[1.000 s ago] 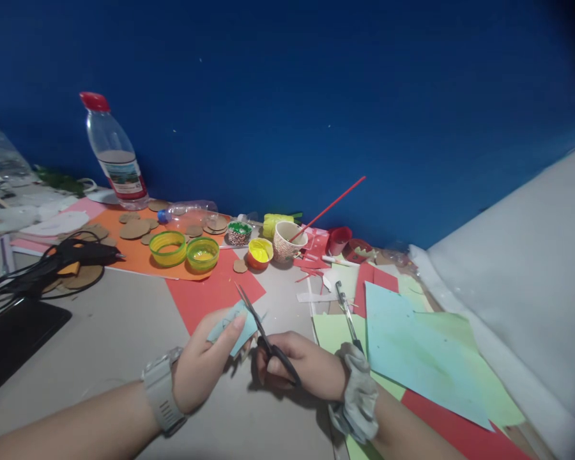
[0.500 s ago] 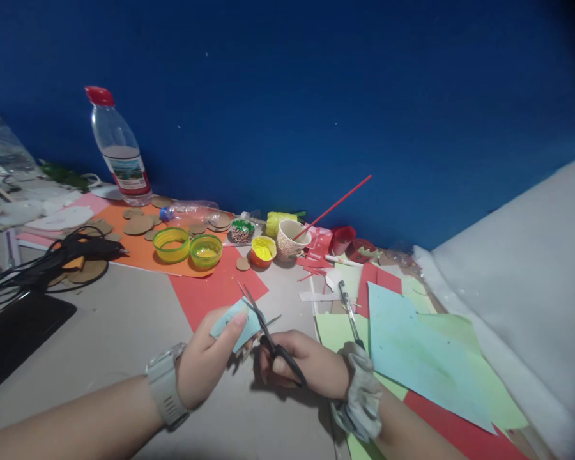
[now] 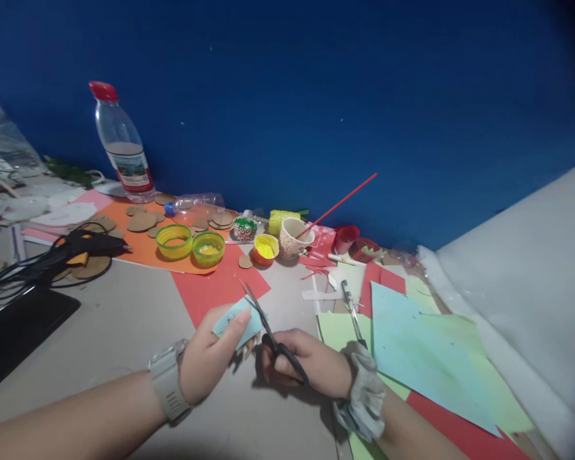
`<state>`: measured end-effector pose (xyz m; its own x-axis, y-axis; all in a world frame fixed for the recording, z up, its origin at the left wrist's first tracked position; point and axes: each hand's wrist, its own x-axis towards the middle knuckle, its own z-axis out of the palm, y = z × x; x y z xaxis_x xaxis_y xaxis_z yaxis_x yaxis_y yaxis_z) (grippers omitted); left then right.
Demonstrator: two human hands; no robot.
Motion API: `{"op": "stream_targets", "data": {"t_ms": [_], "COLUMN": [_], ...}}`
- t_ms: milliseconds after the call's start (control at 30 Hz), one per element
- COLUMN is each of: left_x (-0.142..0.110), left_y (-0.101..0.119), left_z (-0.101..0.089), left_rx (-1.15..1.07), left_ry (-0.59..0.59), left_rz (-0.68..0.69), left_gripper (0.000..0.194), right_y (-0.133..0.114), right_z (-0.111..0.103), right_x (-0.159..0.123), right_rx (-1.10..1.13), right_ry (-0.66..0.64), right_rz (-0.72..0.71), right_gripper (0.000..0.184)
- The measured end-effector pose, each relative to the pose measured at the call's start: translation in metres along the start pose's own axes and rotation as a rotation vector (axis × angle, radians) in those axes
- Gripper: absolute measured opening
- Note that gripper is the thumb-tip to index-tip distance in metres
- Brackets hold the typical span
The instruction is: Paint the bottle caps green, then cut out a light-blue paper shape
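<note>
My left hand (image 3: 206, 358) pinches a small piece of light blue paper (image 3: 250, 330) between the thumb and the fingers beneath. Dark pencil-like marks show on the paper next to the thumb. In my right hand (image 3: 316, 363) is a pair of scissors (image 3: 271, 338) with black handles, the fingers wrapped round the grips. The blades point up and away, lying along the right edge of the paper. Their tips are slightly apart, beyond the paper's top corner. Both hands are just above the grey table (image 3: 138, 319).
Yellow-green bowls (image 3: 174, 243), a cup (image 3: 292, 243) with a red stick and a water bottle (image 3: 124, 147) stand along the blue wall. A large light blue sheet (image 3: 421, 358) and a pen (image 3: 352, 310) lie right. Cables (image 3: 38, 262) and a black device (image 3: 23, 332) lie left.
A thin strip that stuck out to the right of the scissor blades no longer shows there. The whole view has shifted slightly; both hands keep their holds.
</note>
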<state>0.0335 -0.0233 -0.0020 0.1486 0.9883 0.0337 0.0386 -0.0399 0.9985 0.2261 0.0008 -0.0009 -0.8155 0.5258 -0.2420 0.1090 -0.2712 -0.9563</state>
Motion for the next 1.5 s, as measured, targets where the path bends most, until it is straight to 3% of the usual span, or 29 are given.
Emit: {"op": "stream_targets", "data": {"t_ms": [667, 1500], "left_x": [0.0028, 0.0004], "left_y": [0.0043, 0.0068], "left_z": [0.001, 0.0009], "left_rx": [0.027, 0.029], "left_ry": [-0.046, -0.015], "left_rz": [0.008, -0.039], "left_gripper": [0.045, 0.044], "right_y": [-0.0031, 0.0019], "right_z": [-0.0019, -0.0041], "right_x": [-0.0006, 0.0004], "right_rx": [-0.051, -0.038], "right_ry": [-0.052, -0.064], "right_rz": [-0.048, -0.036], "right_gripper": [0.058, 0.056]}}
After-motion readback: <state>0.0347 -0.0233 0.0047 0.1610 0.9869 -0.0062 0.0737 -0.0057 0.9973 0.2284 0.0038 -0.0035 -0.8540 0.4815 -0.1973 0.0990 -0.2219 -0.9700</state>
